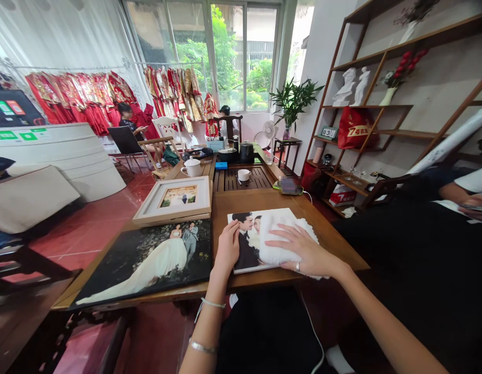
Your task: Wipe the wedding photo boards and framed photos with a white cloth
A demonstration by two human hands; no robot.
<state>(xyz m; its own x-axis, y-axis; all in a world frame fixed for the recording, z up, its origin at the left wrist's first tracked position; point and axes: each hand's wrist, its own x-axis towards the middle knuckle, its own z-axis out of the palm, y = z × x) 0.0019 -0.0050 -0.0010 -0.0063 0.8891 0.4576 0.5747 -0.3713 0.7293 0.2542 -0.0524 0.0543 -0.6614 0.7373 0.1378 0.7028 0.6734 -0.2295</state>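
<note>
A wedding photo panel (246,244) lies on the wooden table (225,205) in front of me. My left hand (227,249) grips its left edge, fingers curled over the rim. My right hand (303,250) presses flat on a white towel (275,239) that covers the right part of the photo, fingers stretched out. A ring shows on one finger, and bracelets sit on my left wrist.
A large dark wedding print (147,262) lies to the left, with a white framed photo (174,200) behind it. Further back stand a tea tray (244,179), cups and kettles. A person in black (439,223) sits at the right. Red garments (77,96) hang at the back.
</note>
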